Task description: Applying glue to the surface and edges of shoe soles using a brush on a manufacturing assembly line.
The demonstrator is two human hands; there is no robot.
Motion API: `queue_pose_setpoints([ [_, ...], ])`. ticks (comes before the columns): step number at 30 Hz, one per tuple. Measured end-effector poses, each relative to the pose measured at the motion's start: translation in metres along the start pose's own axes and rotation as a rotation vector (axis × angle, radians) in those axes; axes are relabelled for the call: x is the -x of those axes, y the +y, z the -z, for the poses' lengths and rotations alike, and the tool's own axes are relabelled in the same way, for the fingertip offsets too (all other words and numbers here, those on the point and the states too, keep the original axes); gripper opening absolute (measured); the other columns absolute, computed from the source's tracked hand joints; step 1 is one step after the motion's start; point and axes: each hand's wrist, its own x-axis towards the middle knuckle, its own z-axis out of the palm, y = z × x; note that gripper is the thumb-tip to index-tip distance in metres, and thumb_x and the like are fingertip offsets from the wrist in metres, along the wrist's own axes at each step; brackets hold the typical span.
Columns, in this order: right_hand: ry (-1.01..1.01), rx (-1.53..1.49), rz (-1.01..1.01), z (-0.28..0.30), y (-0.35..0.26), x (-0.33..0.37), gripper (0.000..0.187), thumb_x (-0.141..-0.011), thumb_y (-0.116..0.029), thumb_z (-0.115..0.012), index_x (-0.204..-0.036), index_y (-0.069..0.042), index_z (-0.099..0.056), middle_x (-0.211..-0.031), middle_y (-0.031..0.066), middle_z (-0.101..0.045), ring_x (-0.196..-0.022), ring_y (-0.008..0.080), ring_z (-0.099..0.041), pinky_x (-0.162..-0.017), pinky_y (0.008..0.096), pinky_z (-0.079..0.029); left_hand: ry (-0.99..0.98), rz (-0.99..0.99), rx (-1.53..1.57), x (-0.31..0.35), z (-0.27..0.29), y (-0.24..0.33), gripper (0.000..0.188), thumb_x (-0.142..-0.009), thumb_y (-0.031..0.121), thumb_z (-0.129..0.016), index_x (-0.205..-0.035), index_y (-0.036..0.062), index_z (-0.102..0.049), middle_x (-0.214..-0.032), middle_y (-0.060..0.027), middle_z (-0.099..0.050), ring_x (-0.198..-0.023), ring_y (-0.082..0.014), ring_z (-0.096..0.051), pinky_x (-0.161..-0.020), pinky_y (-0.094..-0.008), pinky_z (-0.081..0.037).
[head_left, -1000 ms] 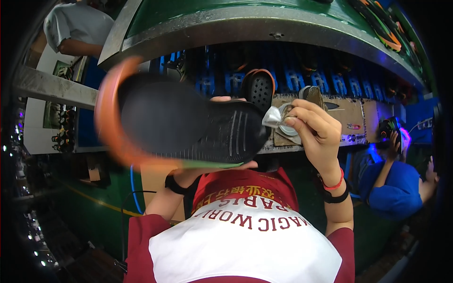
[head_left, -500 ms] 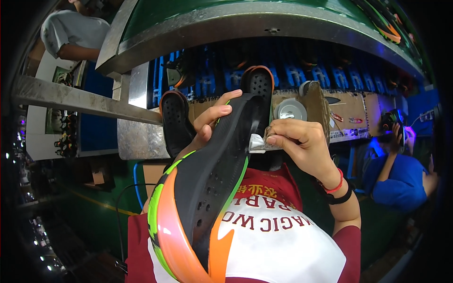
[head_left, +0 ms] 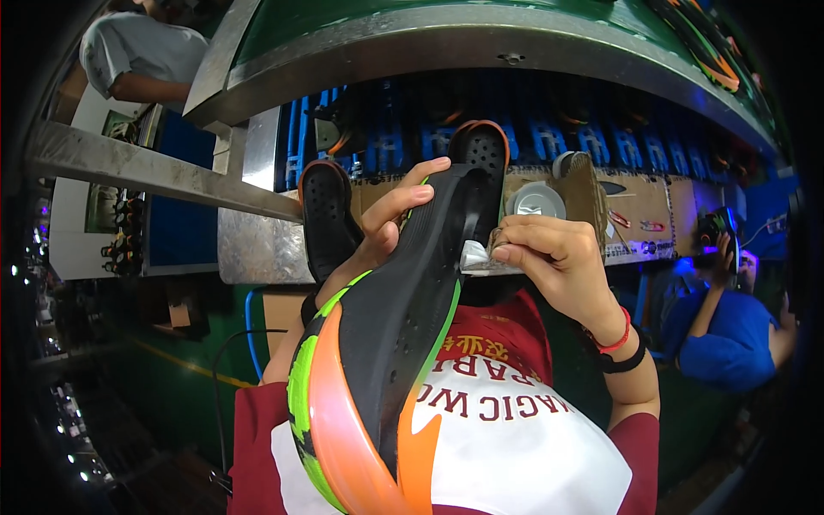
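Note:
My left hand [head_left: 393, 215] is closed around the far end of a large shoe [head_left: 390, 318] with a black underside, an orange side panel and bright green edging. The shoe is held up in front of my body, its near end toward my chest. My right hand [head_left: 549, 257] pinches a small folded white cloth [head_left: 475, 256] between thumb and fingers, at the right edge of the shoe. Whether the cloth presses on the shoe is hard to tell. Behind the shoe, a black piece with holes [head_left: 326, 206] and a similar orange-rimmed one [head_left: 482, 146] lie on the bench.
A round grey-white tub [head_left: 539, 202] stands beside an upright cardboard piece [head_left: 584, 184]. Small red-handled tools [head_left: 652, 226] lie to the right. A metal frame [head_left: 412, 47] crosses above blue racks [head_left: 549, 142]. One person in blue [head_left: 725, 343] works at right, another [head_left: 142, 56] at far left.
The whole view has shifted slightly. The shoe has turned a little in my left hand, so its row of holes shows less. My right hand keeps its pinch on the cloth.

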Motion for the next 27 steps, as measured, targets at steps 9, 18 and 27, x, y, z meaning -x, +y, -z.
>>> queue_pose_setpoints([
  [9,-0.064,-0.077,-0.089,0.002,-0.001,0.002,0.009,-0.079,0.000,-0.071,-0.087,0.004,-0.069,-0.084,0.0124,-0.071,-0.067,0.0177,-0.067,-0.061,0.0258,-0.051,0.036,-0.163,-0.350,0.002,0.000,-0.019,0.059,-0.079,-0.009,-0.071,-0.126,-0.0006,-0.036,-0.123,-0.0238,-0.048,-0.117,-0.0448,-0.056,-0.094,-0.0473,-0.051],
  [18,-0.052,-0.136,-0.136,0.002,0.002,0.007,0.009,-0.081,-0.005,-0.072,-0.086,0.002,-0.071,-0.082,0.0103,-0.072,-0.066,0.0142,-0.067,-0.058,0.0243,-0.050,0.030,-0.136,-0.182,0.009,-0.001,-0.026,0.045,-0.097,0.011,-0.056,-0.132,0.0032,-0.030,-0.130,-0.0190,-0.042,-0.119,-0.0443,-0.053,-0.095,-0.0461,-0.051],
  [27,-0.026,-0.187,-0.256,0.021,0.008,0.025,0.011,-0.081,-0.001,-0.071,-0.087,0.007,-0.068,-0.087,0.0129,-0.072,-0.076,0.0146,-0.066,-0.069,0.0255,-0.051,-0.016,0.022,-0.070,-0.003,-0.020,-0.033,0.039,-0.105,0.024,-0.039,-0.139,0.0066,-0.032,-0.141,-0.0203,-0.042,-0.127,-0.0313,-0.048,-0.103,-0.0366,-0.043],
])
